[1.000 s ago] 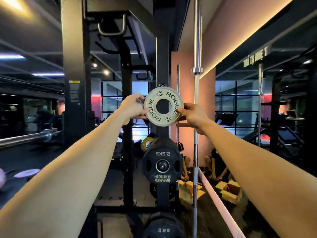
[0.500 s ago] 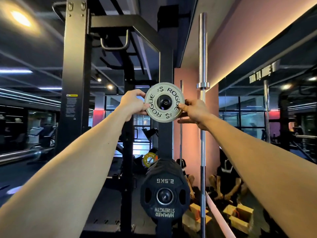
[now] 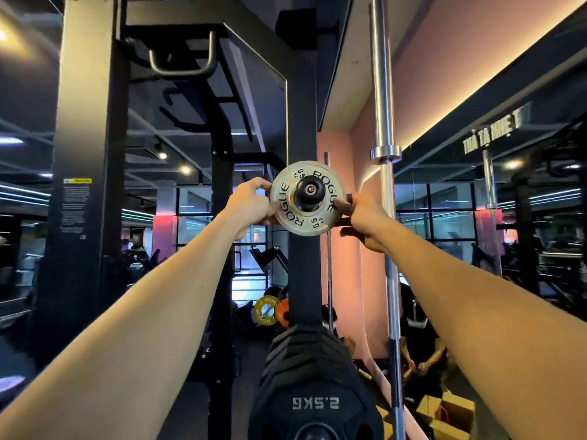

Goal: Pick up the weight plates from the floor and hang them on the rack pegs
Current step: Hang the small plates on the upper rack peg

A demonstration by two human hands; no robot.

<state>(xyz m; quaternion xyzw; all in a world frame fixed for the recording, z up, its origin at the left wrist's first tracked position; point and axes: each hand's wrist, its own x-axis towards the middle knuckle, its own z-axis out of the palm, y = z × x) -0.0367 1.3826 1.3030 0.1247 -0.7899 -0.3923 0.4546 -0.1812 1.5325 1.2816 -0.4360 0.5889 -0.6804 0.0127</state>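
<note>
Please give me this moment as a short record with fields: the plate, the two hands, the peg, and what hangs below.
plate: small grey Rogue plate, its hole around the peg
peg: black peg end shows through the plate's hole
left hand: left hand grips the plate's left edge
right hand: right hand pinches the right edge
below: black 2.5KG plate hangs on the same upright
beside: steel barbell stands upright on the right

black plate [image 3: 314, 398] cropped below, wall sign [image 3: 492, 134] blurred
</note>
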